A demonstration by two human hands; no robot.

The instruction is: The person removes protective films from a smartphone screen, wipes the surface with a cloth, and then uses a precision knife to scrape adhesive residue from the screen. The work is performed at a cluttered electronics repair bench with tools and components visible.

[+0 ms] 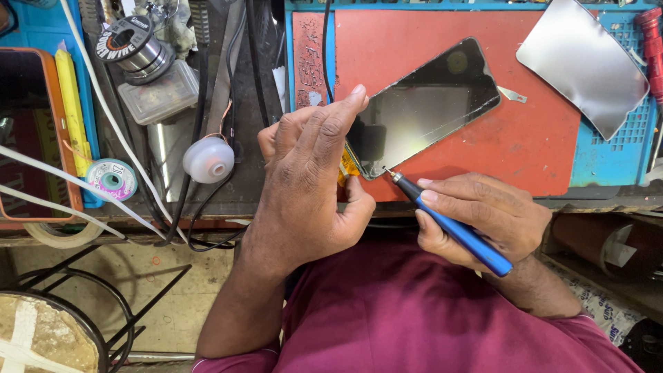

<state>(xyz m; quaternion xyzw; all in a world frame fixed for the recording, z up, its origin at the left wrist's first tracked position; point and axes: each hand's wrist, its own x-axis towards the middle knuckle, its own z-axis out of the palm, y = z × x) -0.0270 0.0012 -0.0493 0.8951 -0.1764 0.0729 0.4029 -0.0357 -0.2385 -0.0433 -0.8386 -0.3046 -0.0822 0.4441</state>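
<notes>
Head view, looking down at a workbench.

Phone (423, 110): dark, glassy, cracked across the screen, lying tilted on the red mat (532, 138), its lower-left corner at the mat's near edge.

Left hand (311, 186): fingers curled over the phone's lower-left end, index fingertip on its upper edge; it seems to pinch that corner, though the palm hides the contact. A small yellow strip (347, 168) shows just under the fingers.

Right hand (483, 217): clenched around a blue screwdriver (452, 226), held like a pen; its metal tip touches the phone's bottom corner.

Metal plate (583, 62): silvery, rounded corners, lying at the upper right, partly on the red mat and partly on the blue mat (608, 155).

Red tool (651, 41): at the far right edge, on the blue mat.

Solder spool (135, 45): upper left, above a clear plastic box (162, 93).

White round cap (208, 160): near the left hand, among black cables (200, 103).

Small tape roll (112, 179): beside a yellow strip tool (72, 103).

Maroon shirt (428, 318): fills the lower frame.
</notes>
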